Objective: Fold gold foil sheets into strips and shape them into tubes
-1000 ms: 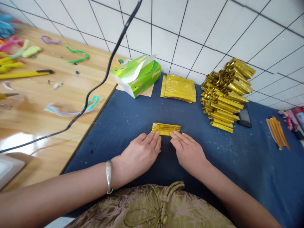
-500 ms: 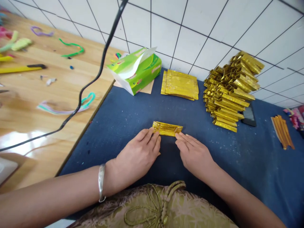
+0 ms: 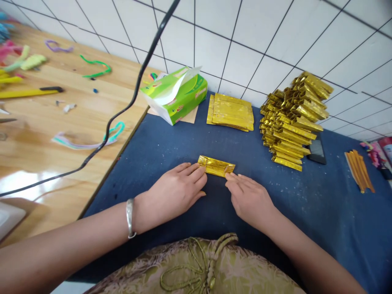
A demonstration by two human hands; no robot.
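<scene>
Folded strip: a small folded gold foil paper strip [image 3: 216, 165] is laid flat on the blue cloth table cover [image 3: 171, 155], near the middle of its front half.
Left hand [image 3: 174, 192]: laid flat, palm down, fingers together; fingertips are pressed on the strip's left end. Nothing is gripped.
Right hand [image 3: 249, 198]: laid flat, fingers together; fingertips are touching the strip's right end. Nothing is gripped.
Back edge, middle: a flat stack of unfolded gold foil sheets [image 3: 231, 112] is seen against the white tiled wall [image 3: 260, 36].
Back edge, right: a tall leaning pile of folded gold foil pieces [image 3: 292, 122] is seen, with a black phone [image 3: 316, 151] partly hidden behind it.
Back left corner: an opened green tissue pack [image 3: 176, 96] is placed there.
Right edge: a bundle of orange-brown sticks [image 3: 359, 170] is laid well apart from the hands.
Obstruction: a black cable [image 3: 122, 112] is hung across the view, over the wooden tabletop [image 3: 39, 134] on the left, which carries coloured pipe cleaners [image 3: 94, 69].
</scene>
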